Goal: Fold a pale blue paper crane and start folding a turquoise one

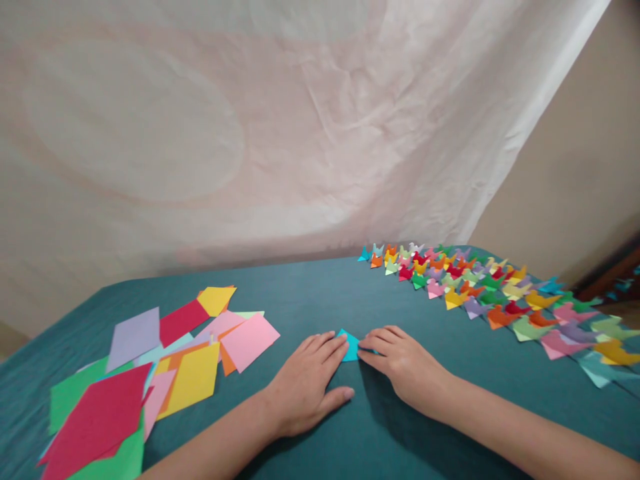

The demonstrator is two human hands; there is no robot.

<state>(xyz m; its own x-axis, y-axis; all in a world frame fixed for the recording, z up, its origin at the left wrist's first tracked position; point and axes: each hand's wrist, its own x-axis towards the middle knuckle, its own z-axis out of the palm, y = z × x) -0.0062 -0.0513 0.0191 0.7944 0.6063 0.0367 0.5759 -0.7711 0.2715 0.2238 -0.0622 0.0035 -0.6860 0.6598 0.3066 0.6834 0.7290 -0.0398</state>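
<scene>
A small turquoise folded paper point(350, 344) lies on the teal tablecloth point(310, 300) between my hands. My left hand point(306, 383) lies flat on the cloth, fingers stretched forward, its fingertips resting on the paper's left edge. My right hand point(397, 363) rests beside it with fingers together and curled slightly, the fingertips pressing the paper's right side. Most of the paper is hidden under the fingers.
A loose pile of coloured paper squares point(150, 373), red, yellow, pink, green and lilac, spreads over the left of the table. Several rows of small folded paper figures point(490, 293) in many colours run along the right side. A creased pale cloth backdrop point(250, 133) hangs behind.
</scene>
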